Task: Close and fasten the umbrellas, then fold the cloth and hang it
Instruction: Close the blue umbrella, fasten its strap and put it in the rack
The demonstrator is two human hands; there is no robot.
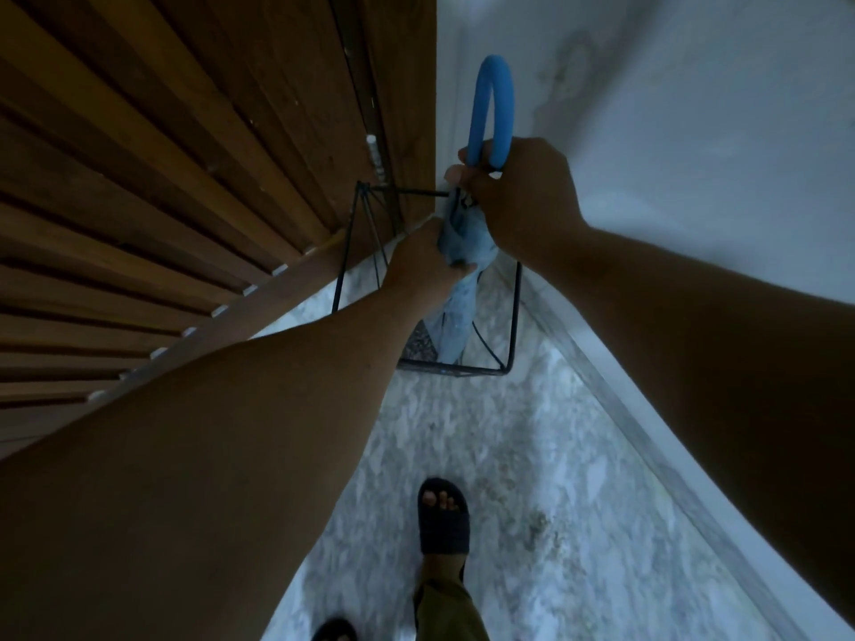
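Observation:
A light blue umbrella (455,312) stands closed, tip down, inside a black wire stand (512,316) in the corner. Its bright blue curved handle (490,108) rises above my hands. My right hand (518,201) is closed around the base of that handle, at the top of the canopy. Just below it, my left hand (423,270) grips the gathered canopy fabric. I cannot see any fastening strap; my hands cover that part. No cloth is in view.
A slatted wooden door (185,178) fills the left side, with a hinge near the stand. A white wall (694,131) runs along the right. The floor is pale marble (509,455). My sandalled foot (442,515) stands behind the stand.

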